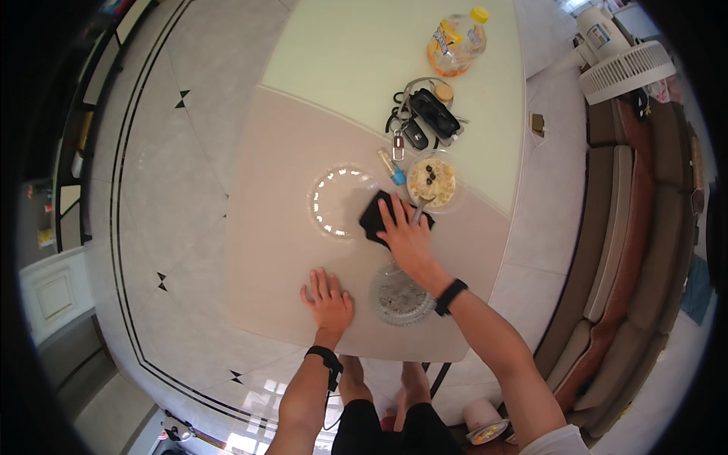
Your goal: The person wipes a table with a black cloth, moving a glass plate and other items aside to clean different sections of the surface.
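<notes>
A folded black cloth [372, 218] lies on the table beneath my right hand [409, 239], whose fingers spread over it with the thumb at its near edge. Just beyond that hand stands a clear plastic cup [432, 181] of pale yellow food with dark bits on top; a spoon [421, 209] leans out of it towards my fingers. My left hand [329, 307] rests palm down on the tabletop, fingers apart, holding nothing. Between my forearms sits a round glass ashtray [401, 296] with grey contents, partly covered by my right wrist.
A transparent round dish or lid [341, 202] lies left of the cloth. Beyond are a small blue-capped tube [392, 166], keys [415, 133], a black case [435, 111] and a yellow-capped bottle [456, 44]. A sofa [625, 250] and white fan [625, 68] stand to the right.
</notes>
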Demonstrator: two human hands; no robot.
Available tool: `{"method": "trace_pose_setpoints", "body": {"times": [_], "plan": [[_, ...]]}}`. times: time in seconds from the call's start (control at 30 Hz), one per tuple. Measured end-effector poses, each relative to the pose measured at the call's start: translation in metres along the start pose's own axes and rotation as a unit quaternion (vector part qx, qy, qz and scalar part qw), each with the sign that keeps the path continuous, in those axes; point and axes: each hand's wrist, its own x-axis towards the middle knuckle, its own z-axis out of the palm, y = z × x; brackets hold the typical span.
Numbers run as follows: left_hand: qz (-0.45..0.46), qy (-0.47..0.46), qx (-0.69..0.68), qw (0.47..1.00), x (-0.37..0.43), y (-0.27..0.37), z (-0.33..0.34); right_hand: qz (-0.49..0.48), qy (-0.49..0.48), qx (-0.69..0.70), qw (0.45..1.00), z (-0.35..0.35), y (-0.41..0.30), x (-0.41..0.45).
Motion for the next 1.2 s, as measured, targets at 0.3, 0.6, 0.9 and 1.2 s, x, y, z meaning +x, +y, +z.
{"method": "trace_pose_setpoints", "body": {"times": [0.3,0.6,0.9,1.2], "plan": [[0.003,0.003,-0.013,1.0,0.004,0.01,0.003,-0.039,-0.06,0.019,0.997,-0.031,0.073,-0.052],[-0.001,0.015,-0.011,1.0,0.003,0.012,0.004,-0.086,-0.041,0.062,0.993,-0.005,-0.007,0.026],[0.014,0.018,-0.013,1.0,0.004,0.006,-0.001,0.037,-0.044,0.062,0.996,-0.033,0.129,-0.09],[0.003,0.006,-0.017,1.0,0.003,0.009,-0.001,0.157,0.013,0.022,0.987,-0.012,0.135,-0.112]]}}
